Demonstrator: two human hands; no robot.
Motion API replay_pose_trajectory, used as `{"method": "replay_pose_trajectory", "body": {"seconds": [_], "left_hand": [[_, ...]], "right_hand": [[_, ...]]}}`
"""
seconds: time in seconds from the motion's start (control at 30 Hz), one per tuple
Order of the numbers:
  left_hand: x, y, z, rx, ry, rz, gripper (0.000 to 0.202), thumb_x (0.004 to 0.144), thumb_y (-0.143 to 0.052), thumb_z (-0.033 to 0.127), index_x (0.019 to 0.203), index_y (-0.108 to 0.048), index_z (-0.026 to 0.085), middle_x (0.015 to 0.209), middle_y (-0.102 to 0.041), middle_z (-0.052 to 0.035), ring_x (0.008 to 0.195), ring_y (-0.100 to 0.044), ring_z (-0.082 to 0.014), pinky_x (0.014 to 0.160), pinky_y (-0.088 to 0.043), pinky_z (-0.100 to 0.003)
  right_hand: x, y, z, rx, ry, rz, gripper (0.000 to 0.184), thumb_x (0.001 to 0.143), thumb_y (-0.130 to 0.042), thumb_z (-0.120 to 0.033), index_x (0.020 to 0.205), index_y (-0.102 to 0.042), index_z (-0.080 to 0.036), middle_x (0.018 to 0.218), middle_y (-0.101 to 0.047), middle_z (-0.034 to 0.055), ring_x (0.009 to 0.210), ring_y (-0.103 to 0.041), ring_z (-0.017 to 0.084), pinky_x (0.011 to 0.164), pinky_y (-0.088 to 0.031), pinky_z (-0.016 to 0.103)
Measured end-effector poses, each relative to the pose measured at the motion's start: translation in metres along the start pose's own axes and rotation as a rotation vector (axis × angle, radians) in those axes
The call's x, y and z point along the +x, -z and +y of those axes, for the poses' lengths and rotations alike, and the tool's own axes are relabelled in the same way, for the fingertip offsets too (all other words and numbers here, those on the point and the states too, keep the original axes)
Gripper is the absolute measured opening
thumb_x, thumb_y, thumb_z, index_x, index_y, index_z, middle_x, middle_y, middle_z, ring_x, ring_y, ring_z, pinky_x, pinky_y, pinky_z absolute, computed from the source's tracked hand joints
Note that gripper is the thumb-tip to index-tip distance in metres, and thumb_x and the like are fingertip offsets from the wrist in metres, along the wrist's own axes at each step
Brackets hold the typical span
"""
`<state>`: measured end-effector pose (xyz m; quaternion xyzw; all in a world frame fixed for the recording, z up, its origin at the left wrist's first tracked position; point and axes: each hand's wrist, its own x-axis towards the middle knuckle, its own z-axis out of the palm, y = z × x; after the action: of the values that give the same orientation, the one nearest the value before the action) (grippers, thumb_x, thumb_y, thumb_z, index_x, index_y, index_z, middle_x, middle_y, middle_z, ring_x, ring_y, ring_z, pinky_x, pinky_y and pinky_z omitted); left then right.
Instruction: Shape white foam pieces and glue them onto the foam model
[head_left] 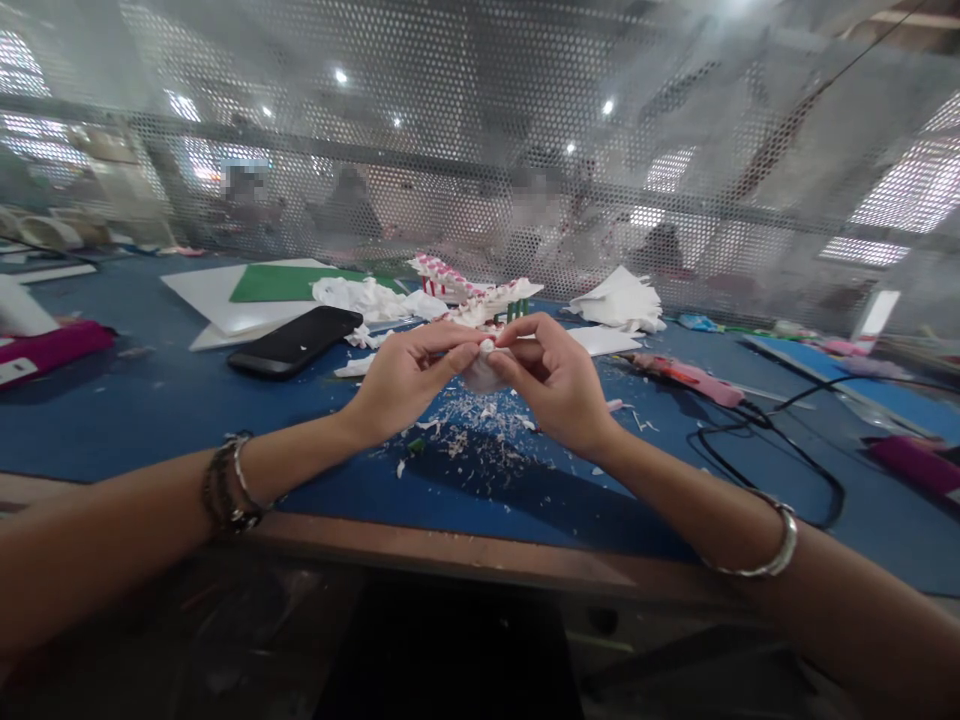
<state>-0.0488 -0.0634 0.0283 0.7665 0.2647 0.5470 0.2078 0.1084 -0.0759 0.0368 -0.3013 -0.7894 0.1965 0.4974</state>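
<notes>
My left hand [405, 380] and my right hand [559, 385] meet over the blue table [150, 400], fingers pinched together on a small white lump of paper or foam [481, 372]. Both hands are closed on it. Below them lies a scatter of white scraps [480, 440] and a tiny green bit [415, 445]. Just behind the hands stands a small white model with pink trim and green posts [480, 290].
A black phone [296, 340] lies left of the hands. White and green sheets [255, 285] and crumpled paper [367, 297] sit behind it. A pink tool [690, 378] with a black cable [757, 440] is at right. A perforated screen [480, 150] closes the back; people sit beyond it.
</notes>
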Motion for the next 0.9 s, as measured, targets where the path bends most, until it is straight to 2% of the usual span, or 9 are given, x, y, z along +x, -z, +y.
{"method": "replay_pose_trajectory", "body": {"seconds": [0.13,0.27,0.4,0.57,0.7,0.9], "left_hand": [[-0.002,0.0,-0.003,0.019,-0.049,-0.062,0.022,0.077,-0.054,0.029,0.095,-0.063,0.021,0.099,-0.064,-0.0033,0.089,-0.058,-0.014,0.075,-0.046,-0.022],[-0.001,0.001,-0.004,0.031,-0.054,-0.09,0.023,0.078,-0.052,0.03,0.095,-0.063,0.02,0.095,-0.065,-0.0041,0.085,-0.059,-0.0132,0.073,-0.046,-0.022],[0.002,0.001,-0.002,-0.022,0.033,-0.1,0.022,0.075,-0.055,0.033,0.09,-0.065,0.019,0.091,-0.066,-0.0046,0.081,-0.06,-0.014,0.071,-0.046,-0.022],[0.004,0.001,-0.001,-0.081,0.178,-0.101,0.018,0.074,-0.056,0.027,0.086,-0.067,0.02,0.094,-0.066,-0.0035,0.082,-0.06,-0.0147,0.072,-0.047,-0.022],[0.006,0.001,0.0,-0.082,0.214,-0.1,0.016,0.073,-0.056,0.022,0.084,-0.067,0.019,0.092,-0.067,-0.0036,0.08,-0.06,-0.0138,0.07,-0.047,-0.021],[0.005,0.001,-0.002,-0.159,0.25,-0.122,0.017,0.072,-0.056,0.025,0.084,-0.067,0.017,0.087,-0.068,-0.0038,0.075,-0.061,-0.0131,0.066,-0.047,-0.021]], "right_hand": [[0.0,0.0,0.001,-0.006,-0.016,0.007,0.015,0.076,-0.052,-0.03,0.079,-0.043,-0.018,0.053,-0.049,-0.0066,0.048,-0.044,0.004,0.046,-0.034,0.019],[0.0,0.0,0.0,-0.064,-0.003,-0.031,0.012,0.077,-0.049,-0.028,0.078,-0.043,-0.018,0.05,-0.047,-0.0076,0.046,-0.042,0.004,0.045,-0.033,0.018],[0.0,0.001,-0.001,-0.099,0.007,-0.055,0.009,0.078,-0.048,-0.026,0.08,-0.043,-0.018,0.056,-0.051,-0.0058,0.048,-0.044,0.004,0.046,-0.034,0.018],[0.0,0.007,-0.001,-0.115,0.066,-0.122,0.005,0.079,-0.046,-0.021,0.084,-0.043,-0.021,0.051,-0.043,-0.0082,0.045,-0.042,0.004,0.047,-0.037,0.018],[0.001,0.01,-0.002,-0.164,0.145,-0.145,0.009,0.077,-0.048,-0.02,0.086,-0.049,-0.019,0.057,-0.051,-0.0058,0.052,-0.049,0.005,0.053,-0.041,0.018],[0.001,0.01,-0.003,-0.277,0.146,-0.112,0.016,0.076,-0.051,-0.022,0.089,-0.056,-0.016,0.064,-0.059,-0.0021,0.06,-0.055,0.007,0.06,-0.045,0.02]]}}
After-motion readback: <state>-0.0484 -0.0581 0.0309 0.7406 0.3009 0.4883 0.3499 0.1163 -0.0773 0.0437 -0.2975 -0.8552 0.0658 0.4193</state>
